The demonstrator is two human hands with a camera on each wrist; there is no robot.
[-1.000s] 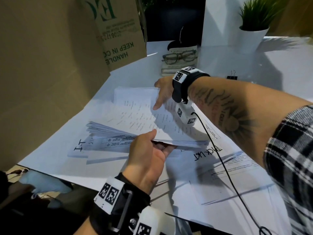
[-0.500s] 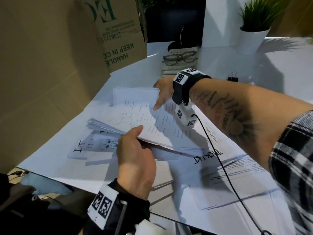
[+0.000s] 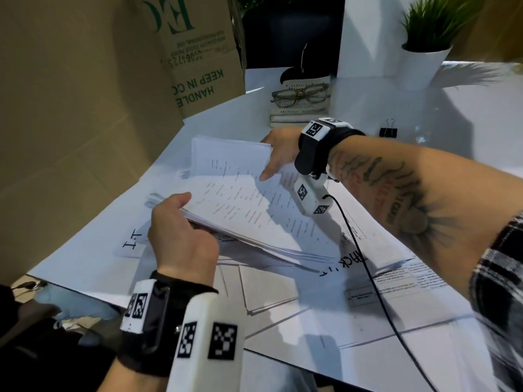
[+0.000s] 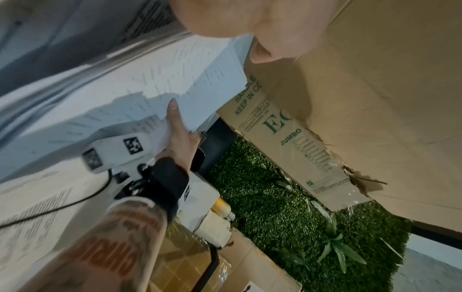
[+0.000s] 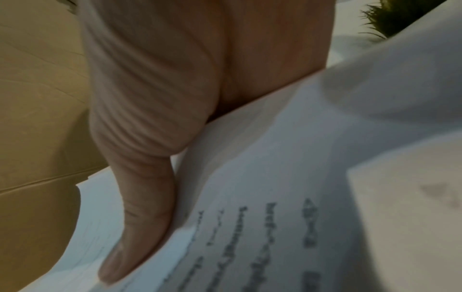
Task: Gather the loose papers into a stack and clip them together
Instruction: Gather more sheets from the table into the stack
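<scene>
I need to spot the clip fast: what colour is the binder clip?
Black with silver wire handles; the binder clip shows best in the head view.

Stack of papers (image 3: 240,199): white printed sheets, edges uneven and fanned along the near side, near-left corner raised off the table, far end lower. More loose sheets (image 3: 390,281) lie flat beneath and to the near right, overlapping, some with handwriting. Binder clip (image 3: 388,131): small, black, wire handles up, far right, well apart from the stack.
</scene>
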